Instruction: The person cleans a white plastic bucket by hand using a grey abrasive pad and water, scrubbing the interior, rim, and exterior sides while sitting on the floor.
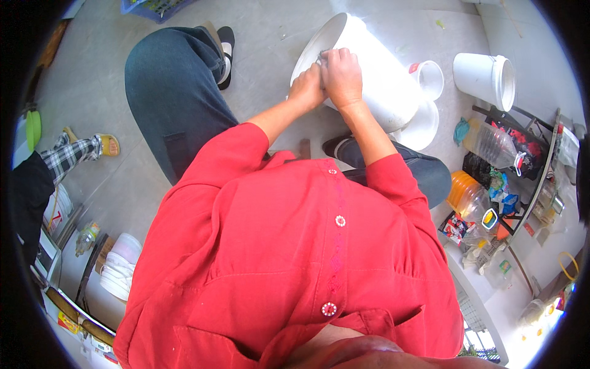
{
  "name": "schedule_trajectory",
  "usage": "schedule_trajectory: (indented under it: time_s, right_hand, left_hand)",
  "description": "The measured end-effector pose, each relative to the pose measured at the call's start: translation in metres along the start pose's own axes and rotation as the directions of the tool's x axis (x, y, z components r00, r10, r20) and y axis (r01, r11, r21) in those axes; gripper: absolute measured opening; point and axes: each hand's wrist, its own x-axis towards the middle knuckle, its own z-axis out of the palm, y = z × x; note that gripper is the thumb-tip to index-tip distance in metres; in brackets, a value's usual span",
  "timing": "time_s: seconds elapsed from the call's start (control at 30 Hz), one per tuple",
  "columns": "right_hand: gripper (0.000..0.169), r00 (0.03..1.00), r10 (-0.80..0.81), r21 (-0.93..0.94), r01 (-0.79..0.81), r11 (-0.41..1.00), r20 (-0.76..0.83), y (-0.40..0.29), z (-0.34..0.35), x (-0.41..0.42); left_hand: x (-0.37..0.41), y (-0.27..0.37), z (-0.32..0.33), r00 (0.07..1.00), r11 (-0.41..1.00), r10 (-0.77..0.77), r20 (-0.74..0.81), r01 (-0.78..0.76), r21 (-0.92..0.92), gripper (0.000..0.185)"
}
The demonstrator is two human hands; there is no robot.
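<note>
A large white plastic bucket (378, 69) lies tilted on the floor before me, its mouth turned to the upper left. At its rim my left hand (308, 87) and my right hand (342, 76) are together, knuckles up. Between them they grip a small greyish thing, perhaps a cloth or scourer; most of it is hidden by the fingers. Two smaller white tubs stand just beyond the bucket, one (428, 80) bearing a red label, the other (419, 127) partly behind the bucket's base.
Another white bucket (479, 78) lies at the right. Below it a rack (537, 184) holds plastic bottles and bags. A blue basket (159, 11) is at the top left. Another person's sandalled foot (109, 145) is at the left. Stacked white tubs (117, 272) are at the lower left.
</note>
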Motion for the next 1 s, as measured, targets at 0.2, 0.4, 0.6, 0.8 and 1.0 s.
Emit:
schedule_trajectory:
  time_s: [0.2, 0.4, 0.6, 0.8, 1.0]
  right_hand:
    - [0.013, 0.986, 0.094, -0.076, -0.105, 0.992, -0.135, 0.047, 0.01, 0.054]
    - [0.014, 0.995, -0.097, -0.034, 0.096, 0.995, -0.024, 0.007, 0.002, 0.007]
    - [0.013, 0.994, 0.109, -0.063, -0.111, 0.992, -0.032, 0.065, 0.004, 0.065]
    - [0.013, 0.995, -0.089, -0.003, 0.089, 0.996, 0.049, 0.021, -0.01, 0.024]
    - [0.011, 0.997, 0.071, -0.075, -0.071, 0.995, -0.006, 0.068, 0.004, 0.065]
  left_hand:
    - [-0.002, 0.004, 0.003, 0.995, 0.994, 0.08, -0.064, -0.075, 0.075, 0.051]
    - [0.001, 0.006, -0.006, 0.999, 0.995, 0.034, -0.028, -0.031, 0.093, 0.049]
    - [-0.006, 0.012, -0.004, 0.999, 0.994, 0.033, -0.023, -0.03, 0.107, 0.053]
    - [-0.001, 0.003, -0.006, 0.999, 0.994, 0.046, -0.005, -0.045, 0.104, 0.052]
    - [-0.007, 0.005, -0.003, 0.997, 0.987, 0.072, -0.005, -0.071, 0.144, 0.05]
